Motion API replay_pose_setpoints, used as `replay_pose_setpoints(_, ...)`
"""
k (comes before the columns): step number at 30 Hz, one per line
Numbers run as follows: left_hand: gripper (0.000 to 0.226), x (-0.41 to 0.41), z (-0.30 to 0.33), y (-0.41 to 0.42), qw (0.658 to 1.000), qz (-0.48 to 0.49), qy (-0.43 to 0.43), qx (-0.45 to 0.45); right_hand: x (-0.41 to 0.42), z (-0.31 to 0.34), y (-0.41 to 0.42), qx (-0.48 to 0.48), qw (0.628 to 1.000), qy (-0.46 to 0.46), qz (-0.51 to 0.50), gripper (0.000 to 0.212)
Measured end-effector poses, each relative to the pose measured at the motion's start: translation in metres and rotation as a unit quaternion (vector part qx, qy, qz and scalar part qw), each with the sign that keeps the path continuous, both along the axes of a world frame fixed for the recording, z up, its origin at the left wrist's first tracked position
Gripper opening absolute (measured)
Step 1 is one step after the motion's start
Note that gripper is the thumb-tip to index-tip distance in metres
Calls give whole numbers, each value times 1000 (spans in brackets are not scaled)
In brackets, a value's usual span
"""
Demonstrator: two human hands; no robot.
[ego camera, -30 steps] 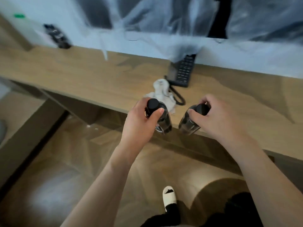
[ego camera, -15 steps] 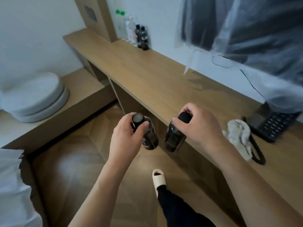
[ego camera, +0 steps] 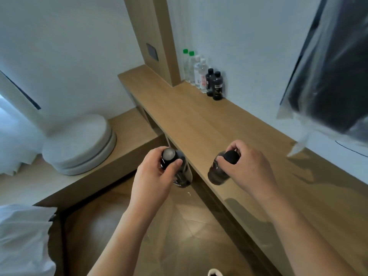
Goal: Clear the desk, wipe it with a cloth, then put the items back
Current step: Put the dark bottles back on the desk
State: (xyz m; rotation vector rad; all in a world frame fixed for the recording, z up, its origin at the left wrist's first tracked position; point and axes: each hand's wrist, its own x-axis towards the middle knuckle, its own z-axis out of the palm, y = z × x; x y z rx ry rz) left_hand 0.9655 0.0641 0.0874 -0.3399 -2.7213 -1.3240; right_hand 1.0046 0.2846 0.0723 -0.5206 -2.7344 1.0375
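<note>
A: What is the person holding?

B: Two small dark bottles, round and shiny. The left hand point(ego camera: 153, 176) is curling its fingers round the neck of one dark bottle point(ego camera: 180, 172), with the thumb pressing by the cap. The right hand point(ego camera: 249, 168) is pinching the black cap of the other dark bottle point(ego camera: 218, 172). The left one is hanging over the floor, and the right one is hanging over the desk edge.

A: Are more bottles showing?

B: Yes, six, at 12 o'clock by the wall: two dark ones point(ego camera: 214, 84) and four clear ones point(ego camera: 194, 69), two of them with green caps.

A: What is the desk like?

B: The desk point(ego camera: 209, 124) is long, smooth, light wood. A screen under crinkly plastic point(ego camera: 328, 72) is hanging at 2 o'clock. Round flat cushions point(ego camera: 79, 144) are sitting at 9 o'clock. The walls are white.
</note>
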Motion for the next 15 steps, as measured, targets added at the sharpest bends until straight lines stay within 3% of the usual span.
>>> replay_pose_setpoints(9,18,-137,-20,6,998,-45,-41,-22,-123,-18,3,3,999,-38,-23,20)
replay_pose_setpoints(15,21,-264,-14,26,980,-183,-57,-58,-212,-11,20,11,994,-52,-100,24)
